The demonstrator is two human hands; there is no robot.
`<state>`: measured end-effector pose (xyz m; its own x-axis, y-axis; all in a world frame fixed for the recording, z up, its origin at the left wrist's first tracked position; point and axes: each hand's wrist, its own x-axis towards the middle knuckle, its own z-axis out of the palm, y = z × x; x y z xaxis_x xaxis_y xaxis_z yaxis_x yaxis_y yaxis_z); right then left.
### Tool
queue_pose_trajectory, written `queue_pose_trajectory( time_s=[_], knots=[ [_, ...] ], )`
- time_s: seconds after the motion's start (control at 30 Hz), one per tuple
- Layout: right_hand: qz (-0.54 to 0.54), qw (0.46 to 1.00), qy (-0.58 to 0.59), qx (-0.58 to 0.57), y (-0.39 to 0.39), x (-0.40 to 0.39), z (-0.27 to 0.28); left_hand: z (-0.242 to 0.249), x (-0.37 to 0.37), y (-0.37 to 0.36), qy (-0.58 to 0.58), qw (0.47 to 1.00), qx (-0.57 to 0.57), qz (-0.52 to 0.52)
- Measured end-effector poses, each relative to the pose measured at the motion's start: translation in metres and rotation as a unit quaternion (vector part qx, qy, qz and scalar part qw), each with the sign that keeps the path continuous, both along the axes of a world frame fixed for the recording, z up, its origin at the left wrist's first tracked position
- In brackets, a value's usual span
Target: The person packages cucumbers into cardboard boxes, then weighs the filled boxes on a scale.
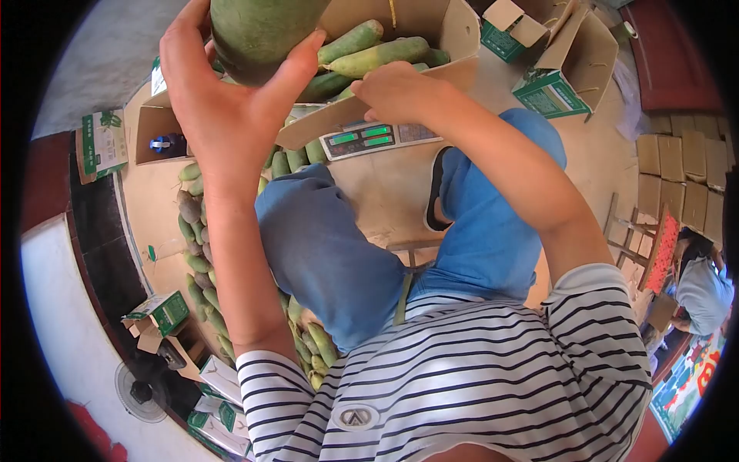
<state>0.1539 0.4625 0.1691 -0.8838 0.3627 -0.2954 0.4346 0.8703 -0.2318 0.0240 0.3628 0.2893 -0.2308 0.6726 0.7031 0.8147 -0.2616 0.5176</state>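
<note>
Raised close to the camera, my left hand (239, 108) is wrapped round a large green radish-like vegetable (265, 35), whose top runs out of the frame. An open cardboard box (454, 35) with several long green vegetables (381, 56) inside stands behind and to the right of it. My right hand (396, 92) is at the near side of this box, its fingers bent by the rim and the vegetables; what they hold, if anything, is hidden. Under the box's near side is a scale (362, 141) with lit green displays.
More green vegetables (202, 266) lie in a long pile on the floor to the left. Open cartons (566, 73) stand at the upper right, stacked boxes (681, 158) at the far right. A fan (141, 391) is lower left. Another person (704, 292) is at the right edge.
</note>
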Motion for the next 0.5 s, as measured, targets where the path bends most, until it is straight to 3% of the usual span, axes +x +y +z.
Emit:
queue_pose_trajectory(
  time_s=[0.23,0.27,0.3,0.37,0.5],
  knots=[
    [0.032,0.993,0.108,0.029,0.006,0.018,-0.014,-0.002,-0.025,-0.037,-0.078,0.997,0.006,0.021],
    [0.035,0.991,0.122,0.038,0.008,0.019,-0.017,-0.001,-0.033,-0.052,0.033,0.991,-0.027,0.124],
    [0.021,0.997,0.065,0.029,0.007,0.018,-0.005,-0.011,-0.046,-0.066,-0.006,0.992,-0.042,0.122],
    [0.016,0.998,0.056,0.032,0.003,0.020,0.003,-0.038,-0.082,-0.098,0.078,0.972,-0.106,0.197],
    [0.007,0.997,0.059,0.049,0.000,0.020,0.006,-0.123,-0.122,-0.173,0.042,0.908,-0.259,0.327]
  ],
)
